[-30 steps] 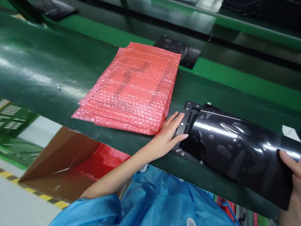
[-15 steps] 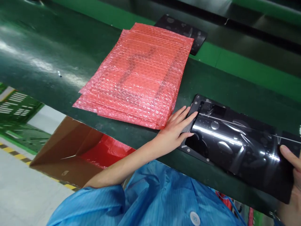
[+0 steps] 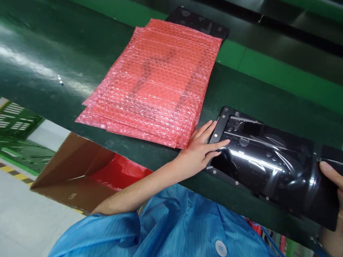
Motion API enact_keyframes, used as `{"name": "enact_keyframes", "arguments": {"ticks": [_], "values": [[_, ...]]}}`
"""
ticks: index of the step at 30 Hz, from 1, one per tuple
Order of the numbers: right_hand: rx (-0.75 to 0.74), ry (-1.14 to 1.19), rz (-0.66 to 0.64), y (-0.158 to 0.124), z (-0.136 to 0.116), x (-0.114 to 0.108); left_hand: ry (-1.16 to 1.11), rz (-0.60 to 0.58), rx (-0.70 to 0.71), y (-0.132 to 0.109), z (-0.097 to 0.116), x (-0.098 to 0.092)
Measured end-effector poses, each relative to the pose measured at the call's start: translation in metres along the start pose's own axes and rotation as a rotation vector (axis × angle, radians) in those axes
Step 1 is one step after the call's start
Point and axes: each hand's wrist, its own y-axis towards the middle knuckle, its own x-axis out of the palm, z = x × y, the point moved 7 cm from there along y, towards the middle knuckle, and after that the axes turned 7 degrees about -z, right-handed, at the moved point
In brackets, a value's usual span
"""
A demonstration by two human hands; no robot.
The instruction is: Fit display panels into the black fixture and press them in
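Note:
A long glossy black plastic panel (image 3: pixel 268 160) with clear film on it lies on the dark green belt (image 3: pixel 53 57) at the right. My left hand (image 3: pixel 202 150) rests flat on its left end, fingers spread over the frame edge. My right hand (image 3: pixel 333 185) grips the panel's right end at the frame's edge, thumb on top. A stack of pink bubble-wrap bags (image 3: pixel 158 82) lies just left of my left hand, touching its side.
Another black panel (image 3: pixel 198 21) lies behind the bubble bags, partly covered by them. An open cardboard box (image 3: pixel 77 175) with red bubble wrap inside stands on the floor below the belt's near edge. A bright green strip (image 3: pixel 281 78) runs along the belt's far side.
My left hand has slid further onto the panel's left end, its fingers now reaching over the film. The panel has shifted slightly under both hands. The view has tilted down.

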Motion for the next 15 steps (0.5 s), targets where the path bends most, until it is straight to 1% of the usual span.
{"name": "enact_keyframes", "arguments": {"ticks": [6,9,11,13,15], "values": [[0.015,0.007,0.002,0.002,-0.005,0.004,0.004,-0.005,-0.01,0.0,0.001,-0.001],[0.032,-0.001,-0.007,0.002,-0.004,0.007,0.014,0.004,0.0,-0.001,0.002,-0.001],[0.035,-0.024,-0.009,0.004,-0.002,0.005,0.016,0.009,0.004,-0.001,0.003,0.0],[0.008,-0.149,-0.029,0.009,-0.004,0.0,0.018,0.02,0.003,0.0,0.004,0.001],[-0.021,-0.364,-0.047,0.017,-0.009,-0.005,0.026,0.038,0.006,0.0,0.004,0.0]]}}
